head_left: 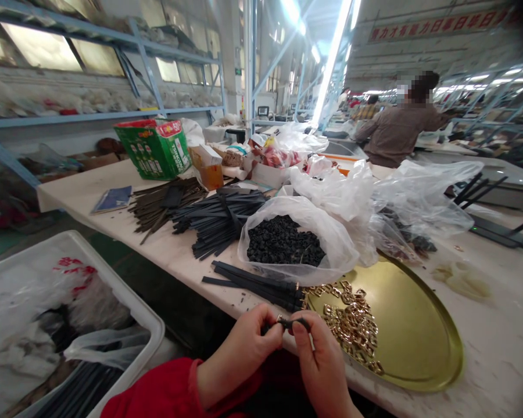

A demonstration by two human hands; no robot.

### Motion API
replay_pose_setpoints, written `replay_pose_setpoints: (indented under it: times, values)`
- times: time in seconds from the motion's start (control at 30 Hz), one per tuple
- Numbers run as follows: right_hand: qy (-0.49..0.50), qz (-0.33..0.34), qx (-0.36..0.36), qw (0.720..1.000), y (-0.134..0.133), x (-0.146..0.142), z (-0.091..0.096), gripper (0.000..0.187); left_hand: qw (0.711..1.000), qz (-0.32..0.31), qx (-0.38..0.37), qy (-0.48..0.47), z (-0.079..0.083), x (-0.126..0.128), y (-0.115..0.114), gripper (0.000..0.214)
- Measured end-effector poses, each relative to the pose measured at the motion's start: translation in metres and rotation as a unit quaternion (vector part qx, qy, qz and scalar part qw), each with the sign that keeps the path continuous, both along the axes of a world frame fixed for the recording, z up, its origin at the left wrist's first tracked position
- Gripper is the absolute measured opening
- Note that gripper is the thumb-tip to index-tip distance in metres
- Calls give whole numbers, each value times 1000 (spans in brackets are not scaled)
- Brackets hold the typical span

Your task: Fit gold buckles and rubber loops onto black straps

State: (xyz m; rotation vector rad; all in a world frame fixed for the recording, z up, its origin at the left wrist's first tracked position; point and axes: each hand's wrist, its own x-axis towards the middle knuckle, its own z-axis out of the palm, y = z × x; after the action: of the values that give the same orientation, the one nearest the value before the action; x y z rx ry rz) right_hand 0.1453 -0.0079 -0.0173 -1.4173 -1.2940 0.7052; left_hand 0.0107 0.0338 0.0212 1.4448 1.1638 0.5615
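Observation:
Close to the table's front edge, my left hand (250, 339) and my right hand (325, 363) pinch a short dark strap (300, 321) between thumbs and fingers. A small shiny metal buckle shows on the strap by my left fingertips; the rest of it is hidden in my hands. Just beyond lies a bundle of black straps (257, 283) with gold buckles at their right ends. A pile of gold buckles (352, 319) rests on a round gold tray (418, 325) to the right. Behind the bundle, a clear plastic bag (340, 247) holds many small black pieces (283, 241).
Bunches of black strips (222, 217) and brown strips (168, 203) lie farther back, near a green box (152, 149). A white bin (154, 337) with bags and straps stands at left. Clear bags (422, 191) and a black router-like device (501, 232) are at right. A person (396, 128) is beyond.

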Motion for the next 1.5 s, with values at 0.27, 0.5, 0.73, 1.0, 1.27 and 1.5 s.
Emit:
replay_pose_setpoints:
  times: [0.27, 0.5, 0.73, 1.0, 1.27, 1.5]
  values:
    - [126, 44, -119, 984, 9, -4, 1, 34, 996, -75, -50, 0, 2, -10, 17, 21]
    - [-104, 109, -90, 984, 83, 54, 21, 40, 993, -118, -14, 21, 6, -6, 46, 15]
    - [-383, 12, -152, 911, 199, 85, -17, 9, 995, -79, -63, -25, -15, -6, 69, 14]
    - [-310, 32, -139, 940, 193, 72, -14, 15, 997, -40, -53, -49, -22, -9, 76, 15]
    - [278, 127, -242, 921, 89, 32, 21, 47, 997, 7, -7, -83, -6, -7, 60, 18]
    - [347, 119, -195, 910, 45, 23, 26, 44, 998, -38, -5, -40, 10, -2, 29, 15]
